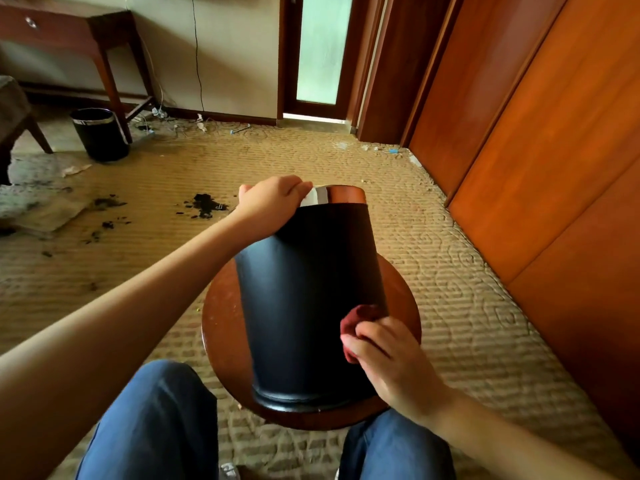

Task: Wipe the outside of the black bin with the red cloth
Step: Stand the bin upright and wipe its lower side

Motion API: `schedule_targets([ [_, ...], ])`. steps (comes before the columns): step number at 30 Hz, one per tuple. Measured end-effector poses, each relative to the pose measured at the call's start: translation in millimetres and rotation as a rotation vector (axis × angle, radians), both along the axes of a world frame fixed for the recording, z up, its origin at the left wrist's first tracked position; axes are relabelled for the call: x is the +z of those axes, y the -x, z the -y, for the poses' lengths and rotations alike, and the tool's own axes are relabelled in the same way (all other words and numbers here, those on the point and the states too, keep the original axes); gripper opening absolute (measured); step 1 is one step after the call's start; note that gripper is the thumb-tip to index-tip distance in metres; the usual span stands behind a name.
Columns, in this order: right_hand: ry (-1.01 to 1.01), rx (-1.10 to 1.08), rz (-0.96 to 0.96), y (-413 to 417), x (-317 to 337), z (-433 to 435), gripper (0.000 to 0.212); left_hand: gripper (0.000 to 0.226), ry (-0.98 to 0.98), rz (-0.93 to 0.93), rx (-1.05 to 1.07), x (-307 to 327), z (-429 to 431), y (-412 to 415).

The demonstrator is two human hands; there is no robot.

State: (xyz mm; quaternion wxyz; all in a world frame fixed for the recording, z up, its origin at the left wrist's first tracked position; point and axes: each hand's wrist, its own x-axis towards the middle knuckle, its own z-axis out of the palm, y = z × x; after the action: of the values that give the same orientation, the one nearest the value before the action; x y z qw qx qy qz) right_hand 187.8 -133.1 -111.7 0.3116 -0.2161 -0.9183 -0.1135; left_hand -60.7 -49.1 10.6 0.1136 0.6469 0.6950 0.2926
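Note:
The black bin (pixel 301 306) lies tilted on a round wooden stool (pixel 221 337), its base towards me and its metal-rimmed mouth pointing away. My left hand (pixel 273 200) grips the far rim at the upper left. My right hand (pixel 391 358) holds the bunched red cloth (pixel 356 318) against the bin's lower right side. Part of the cloth is hidden under my fingers.
A second black bin (pixel 100 133) stands on the floor at the far left beside a wooden desk leg (pixel 114 88). Dark debris (pixel 204 206) is scattered on the patterned carpet. Orange wooden wardrobe doors (pixel 540 133) run along the right. My knees in blue jeans (pixel 156 420) flank the stool.

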Motion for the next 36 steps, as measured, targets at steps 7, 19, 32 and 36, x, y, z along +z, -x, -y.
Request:
schedule_targets([
  [7, -0.137, -0.141, -0.287, 74, 79, -76, 0.017, 0.029, -0.052, -0.048, -0.042, -3, 9, -12],
  [19, -0.172, 0.177, 0.123, 17, -13, 11, 0.026, 0.041, -0.063, 0.044, -0.032, -10, 9, 17],
  [32, -0.121, -0.036, -0.255, 79, 45, -49, 0.019, 0.056, -0.132, 0.062, -0.032, -20, 14, 41],
  [36, -0.095, 0.100, -0.049, 29, -18, 11, 0.023, 0.065, -0.172, 0.192, -0.021, -29, 9, 58],
])
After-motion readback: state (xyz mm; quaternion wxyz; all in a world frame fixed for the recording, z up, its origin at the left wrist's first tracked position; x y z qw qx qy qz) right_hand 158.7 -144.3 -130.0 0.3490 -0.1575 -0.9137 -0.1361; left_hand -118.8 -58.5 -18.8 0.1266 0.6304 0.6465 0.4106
